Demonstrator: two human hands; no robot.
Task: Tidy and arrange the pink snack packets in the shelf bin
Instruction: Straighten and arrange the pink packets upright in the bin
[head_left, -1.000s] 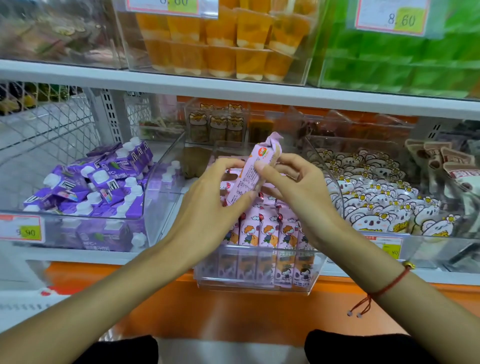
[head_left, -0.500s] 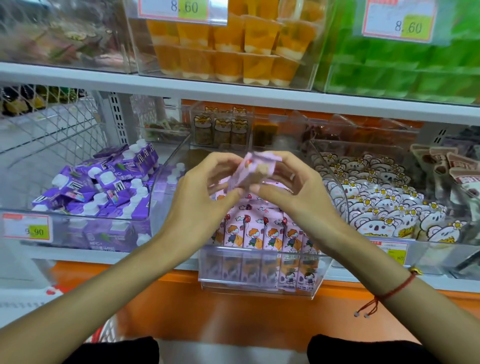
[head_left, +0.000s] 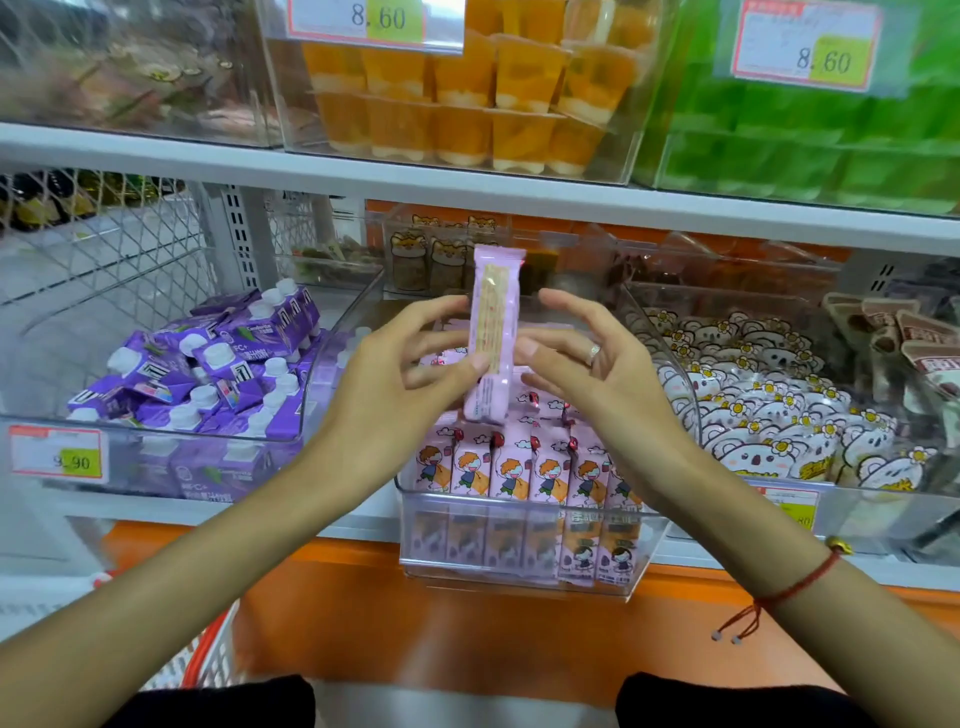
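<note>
Turned upright since the earlier frame, one pink packet (head_left: 493, 332) now shows its back seam.
Left hand (head_left: 395, 384) pinches it above the bin (head_left: 524, 571); right hand (head_left: 597, 369) fingers spread, barely touching.

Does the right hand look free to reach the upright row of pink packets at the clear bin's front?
Probably yes: the right hand hovers open above the row of pink packets, with the clear bin open-topped.

A packet (head_left: 493, 332) stands upright between the left hand (head_left: 400, 384) and right hand (head_left: 597, 374), above a bin (head_left: 524, 566) of upright packets (head_left: 519, 467) at the shelf's (head_left: 156, 509) front edge. A carton bin (head_left: 171, 452) sits left, a pouch bin (head_left: 857, 504) right, jelly cups (head_left: 467, 104) on the shelf above.
</note>
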